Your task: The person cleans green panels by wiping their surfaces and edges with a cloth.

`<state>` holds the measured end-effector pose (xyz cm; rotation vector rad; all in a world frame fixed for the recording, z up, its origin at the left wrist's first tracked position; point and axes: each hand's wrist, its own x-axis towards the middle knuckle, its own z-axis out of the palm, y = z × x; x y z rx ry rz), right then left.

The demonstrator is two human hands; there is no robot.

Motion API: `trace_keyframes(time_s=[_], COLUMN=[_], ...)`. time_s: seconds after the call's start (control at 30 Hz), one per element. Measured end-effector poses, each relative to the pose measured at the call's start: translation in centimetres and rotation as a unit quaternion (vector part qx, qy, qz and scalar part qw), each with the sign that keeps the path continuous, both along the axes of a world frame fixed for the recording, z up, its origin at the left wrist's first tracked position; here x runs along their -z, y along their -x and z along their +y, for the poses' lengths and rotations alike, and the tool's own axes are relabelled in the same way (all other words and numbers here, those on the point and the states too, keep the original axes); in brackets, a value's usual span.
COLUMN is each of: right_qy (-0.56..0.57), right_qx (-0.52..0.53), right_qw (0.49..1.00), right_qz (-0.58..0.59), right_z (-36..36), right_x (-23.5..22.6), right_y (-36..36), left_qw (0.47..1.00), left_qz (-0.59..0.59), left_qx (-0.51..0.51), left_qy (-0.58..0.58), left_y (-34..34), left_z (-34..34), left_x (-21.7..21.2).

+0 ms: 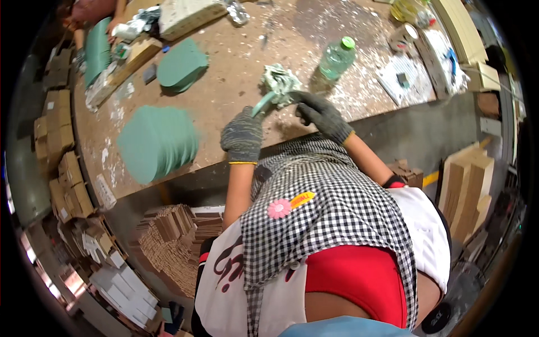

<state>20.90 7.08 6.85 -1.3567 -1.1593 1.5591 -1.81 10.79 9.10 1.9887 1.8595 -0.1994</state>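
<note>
My left hand (242,135), in a grey knit glove, is closed around the handle of a pale green brush (263,104) that points up to the right. My right hand (321,114), also gloved, holds a crumpled green-and-white rag (279,82) against the brush's tip. Both hands meet over the brown, paint-spattered workbench (224,101), near its front edge. A fanned stack of green flat pieces (158,142) lies to the left of my left hand.
A clear plastic bottle with a green cap (337,58) stands behind my right hand. A second green stack (181,66) lies farther back. Cardboard pieces (179,236) are piled under the bench, boxes (59,146) line the left, and wooden boards (469,185) stand at the right.
</note>
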Motion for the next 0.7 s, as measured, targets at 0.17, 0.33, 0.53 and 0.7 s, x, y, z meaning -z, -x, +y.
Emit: trace_keyframes(time_s=[0.17,0.33,0.53,0.7], right_qy=[0.037,-0.052,-0.072,-0.054], right_qx=[-0.018,0.060,0.056,0.059], right_qw=[0.999,0.997,0.994,0.996], right_qz=[0.016,-0.006,-0.053,-0.037], right_z=[0.9,0.2,-0.1,0.0], right_x=[-1.1,2.5,2.3,2.3], right_y=[3.3,5.5,6.2,6.2], left_qw=[0.999,0.997,0.998,0.999], left_qz=[0.024,0.027,0.025,0.014], left_qx=[-0.039,-0.045,-0.049,-0.040], left_qy=[-0.004,0.057,0.035,0.026], left_y=[-0.3,-1.1,-0.8,-0.6], left_z=[0.1,0.8,0.3,0.4], left_x=[-0.4,-1.2,-1.0,-0.3])
